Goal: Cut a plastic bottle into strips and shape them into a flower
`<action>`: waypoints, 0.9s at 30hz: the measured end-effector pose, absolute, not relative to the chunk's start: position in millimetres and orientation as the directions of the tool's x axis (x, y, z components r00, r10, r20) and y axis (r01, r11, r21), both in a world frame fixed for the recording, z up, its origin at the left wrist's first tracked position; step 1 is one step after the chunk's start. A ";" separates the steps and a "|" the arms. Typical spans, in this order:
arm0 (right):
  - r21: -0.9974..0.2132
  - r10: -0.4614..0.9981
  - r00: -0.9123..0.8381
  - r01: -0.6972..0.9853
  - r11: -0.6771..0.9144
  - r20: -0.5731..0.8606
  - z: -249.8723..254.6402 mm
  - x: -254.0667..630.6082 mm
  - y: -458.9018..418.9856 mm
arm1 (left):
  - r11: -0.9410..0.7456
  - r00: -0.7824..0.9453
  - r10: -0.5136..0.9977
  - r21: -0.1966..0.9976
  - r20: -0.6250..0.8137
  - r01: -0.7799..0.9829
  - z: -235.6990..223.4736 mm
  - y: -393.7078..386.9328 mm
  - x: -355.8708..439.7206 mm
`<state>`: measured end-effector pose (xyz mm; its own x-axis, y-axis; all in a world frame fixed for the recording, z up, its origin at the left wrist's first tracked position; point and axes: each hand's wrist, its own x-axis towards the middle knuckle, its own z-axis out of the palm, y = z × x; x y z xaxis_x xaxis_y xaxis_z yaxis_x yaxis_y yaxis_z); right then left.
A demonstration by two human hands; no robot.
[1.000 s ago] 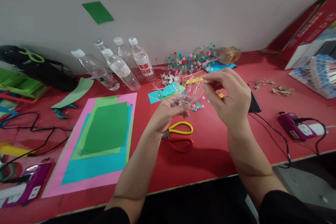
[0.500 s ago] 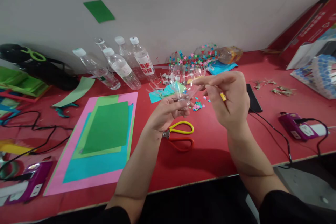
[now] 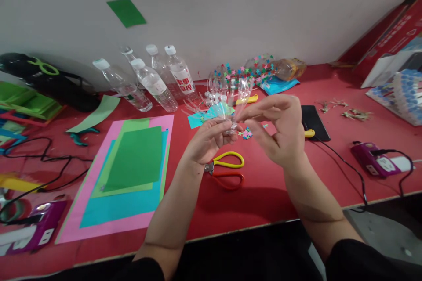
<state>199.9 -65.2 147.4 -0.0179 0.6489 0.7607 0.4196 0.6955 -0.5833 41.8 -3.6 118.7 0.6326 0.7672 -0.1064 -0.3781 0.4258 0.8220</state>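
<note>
My left hand (image 3: 212, 138) is closed around the neck of a cut clear plastic bottle top (image 3: 227, 109), its strips pointing up and spreading outward. Beside it, my right hand (image 3: 275, 134) has its fingers stretched toward the base of the strips, thumb apart; the fingertips seem to touch the plastic. Below the hands lie scissors (image 3: 227, 174) with one yellow and one red handle, their blades partly hidden by my left wrist. Small coloured stars (image 3: 245, 133) are scattered just behind the held piece.
Several clear bottles (image 3: 156, 88) stand by the wall. Coloured paper sheets (image 3: 132, 162) are stacked at left. Star-covered plastic (image 3: 227, 71) and a blue packet (image 3: 280, 84) are at the back. A black pad (image 3: 316, 118) and a purple power socket (image 3: 374, 158) are at right.
My right hand has moved down and slightly left, from the upper strips toward the bottle's neck. The strips look more upright. My left hand keeps its hold.
</note>
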 end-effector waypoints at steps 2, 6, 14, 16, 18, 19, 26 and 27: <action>-0.594 0.676 -0.055 0.427 0.681 0.735 150.4 199.1 -64.5 | 0.436 0.632 0.768 0.809 -0.106 -0.395 119.0 -4.6 41.8; -0.574 0.694 -0.115 0.476 0.666 0.710 155.0 200.0 -61.7 | 0.422 0.630 0.770 0.818 -0.096 -0.391 119.9 -5.4 41.5; -0.480 0.651 -0.133 0.568 0.668 0.748 152.9 198.4 -61.8 | 0.403 0.630 0.772 0.831 -0.084 -0.383 120.8 -5.3 40.7; -0.453 0.630 -0.123 0.591 0.667 0.767 151.3 197.5 -61.8 | 0.408 0.631 0.771 0.825 -0.082 -0.391 120.8 -5.7 40.4; -0.400 0.590 -0.139 0.610 0.683 0.795 150.6 197.0 -61.9 | 0.411 0.631 0.772 0.818 -0.077 -0.403 120.5 -5.9 40.0; -0.376 0.572 -0.149 0.617 0.691 0.806 150.5 196.8 -62.1 | 0.409 0.630 0.773 0.817 -0.074 -0.407 120.3 -5.8 39.7; -0.485 0.617 -0.056 0.562 0.669 0.785 145.9 191.4 -63.0 | 0.400 0.618 0.783 0.819 -0.072 -0.411 121.9 -4.9 38.3; -0.546 0.641 -0.025 0.501 0.672 0.767 144.9 190.6 -62.1 | 0.399 0.616 0.785 0.820 -0.074 -0.410 122.7 -5.0 38.4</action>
<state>190.6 -62.1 144.9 -0.0247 0.6415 0.7667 0.5012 0.6716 -0.5457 38.4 -5.0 122.7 0.6156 0.7845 -0.0741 -0.4103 0.3994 0.8198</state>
